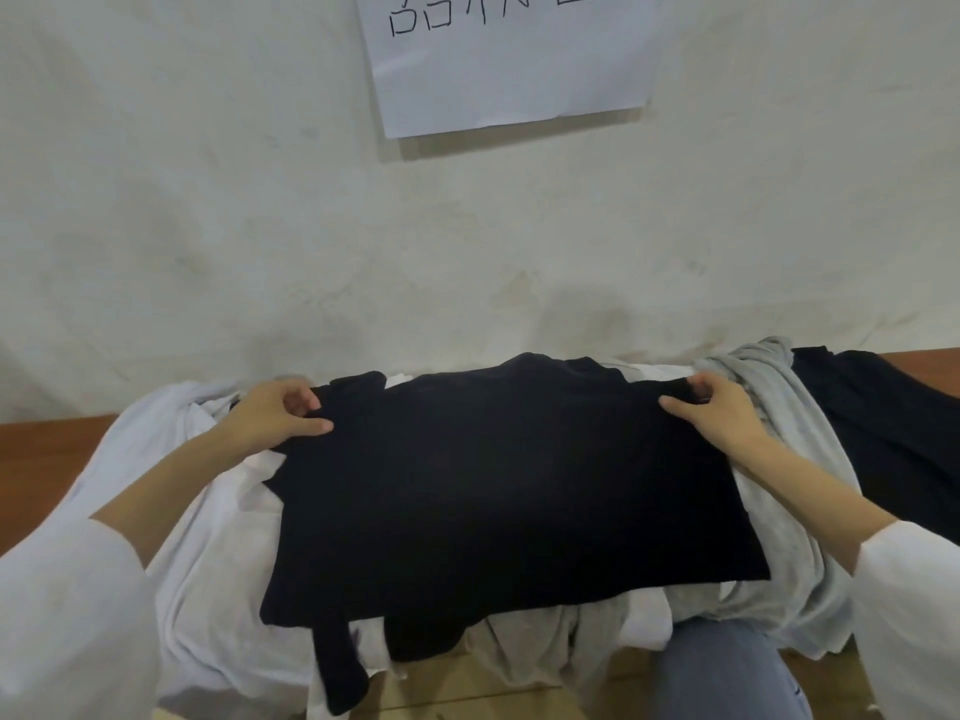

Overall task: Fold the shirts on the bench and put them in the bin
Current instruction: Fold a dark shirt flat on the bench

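Observation:
A black shirt (498, 485) lies spread flat over a heap of other shirts on the wooden bench (47, 449). My left hand (283, 415) pinches the shirt's far left corner. My right hand (714, 413) pinches its far right corner. A black sleeve or strip (337, 662) hangs off the near left edge. White shirts (208, 563) lie under it on the left, a grey shirt (779, 491) on the right. No bin is in view.
Another black garment (883, 433) lies at the far right of the bench. A white wall (208, 226) stands right behind the bench, with a paper sign (509, 70) taped to it. My knee in blue jeans (727, 672) shows below the bench edge.

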Demonstrator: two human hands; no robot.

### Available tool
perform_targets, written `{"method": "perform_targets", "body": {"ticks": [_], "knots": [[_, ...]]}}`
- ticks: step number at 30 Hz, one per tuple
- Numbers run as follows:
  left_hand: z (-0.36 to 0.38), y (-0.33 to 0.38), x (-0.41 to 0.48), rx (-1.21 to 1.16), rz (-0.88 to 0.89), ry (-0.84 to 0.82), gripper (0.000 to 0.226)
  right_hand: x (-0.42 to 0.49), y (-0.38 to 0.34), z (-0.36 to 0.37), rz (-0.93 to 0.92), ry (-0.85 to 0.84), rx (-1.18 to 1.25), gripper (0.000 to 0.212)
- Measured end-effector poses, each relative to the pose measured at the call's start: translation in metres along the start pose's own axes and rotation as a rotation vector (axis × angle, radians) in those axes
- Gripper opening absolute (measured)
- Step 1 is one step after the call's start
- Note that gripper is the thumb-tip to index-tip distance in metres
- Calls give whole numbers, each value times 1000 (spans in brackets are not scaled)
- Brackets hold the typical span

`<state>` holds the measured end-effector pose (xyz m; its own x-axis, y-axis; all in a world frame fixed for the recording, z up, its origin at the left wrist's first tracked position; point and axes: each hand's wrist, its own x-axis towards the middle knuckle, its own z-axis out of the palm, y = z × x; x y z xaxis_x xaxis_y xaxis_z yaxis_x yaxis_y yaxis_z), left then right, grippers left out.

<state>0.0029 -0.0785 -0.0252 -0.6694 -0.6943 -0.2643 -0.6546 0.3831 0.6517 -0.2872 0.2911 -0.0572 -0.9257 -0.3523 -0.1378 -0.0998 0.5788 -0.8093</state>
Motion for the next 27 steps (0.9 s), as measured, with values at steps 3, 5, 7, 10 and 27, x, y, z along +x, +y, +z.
{"method": "perform_targets", "body": {"ticks": [3,5,7,10,27], "knots": [[-7,-6,3,101,5,-45,20,4,0,-3,56,-47,103,59],[-8,-6,2,134,29,-72,13,5,-4,-8,61,-97,128,49],[-10,-2,0,79,40,-71,10,4,-7,-13,32,-135,125,23],[-15,4,-4,-63,-6,-47,10,-2,-13,-18,-65,-76,117,8],[-24,18,-25,-154,-39,-35,27,-14,-28,-48,82,-154,589,42]]}}
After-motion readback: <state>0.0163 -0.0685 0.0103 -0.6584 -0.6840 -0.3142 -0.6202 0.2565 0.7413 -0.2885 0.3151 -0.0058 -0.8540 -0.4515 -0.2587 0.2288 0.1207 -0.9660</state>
